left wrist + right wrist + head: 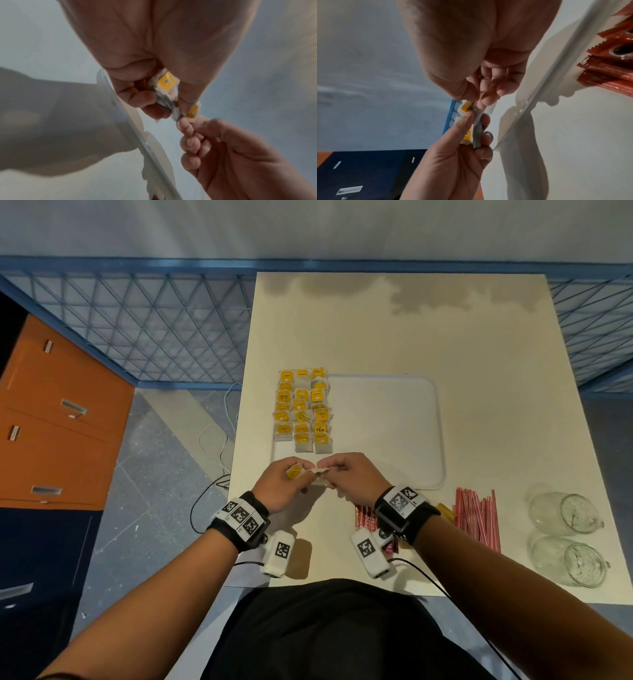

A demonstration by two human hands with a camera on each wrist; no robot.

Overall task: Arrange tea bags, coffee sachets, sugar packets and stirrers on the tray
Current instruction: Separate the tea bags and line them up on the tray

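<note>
Several tea bags (pixel 301 409) with yellow labels lie in rows on the left part of the white tray (pixel 387 433). Both hands meet above the tray's near left corner. My left hand (pixel 299 475) grips a small bunch of tea bags (pixel 167 83) between thumb and curled fingers. My right hand (pixel 325 470) pinches the end of one tea bag (pixel 192 112) from that bunch, and its fingertips (pixel 481 104) touch the left thumb. Red coffee sachets (pixel 366 517) lie on the table under my right wrist. Red-and-white stirrers (pixel 476 515) lie to their right.
Two glass mugs (pixel 561 513) lie on their sides at the table's near right. A yellow packet (pixel 447 511) shows behind my right wrist. Orange drawers (pixel 51 419) and a blue mesh fence (pixel 154 326) stand to the left of the table.
</note>
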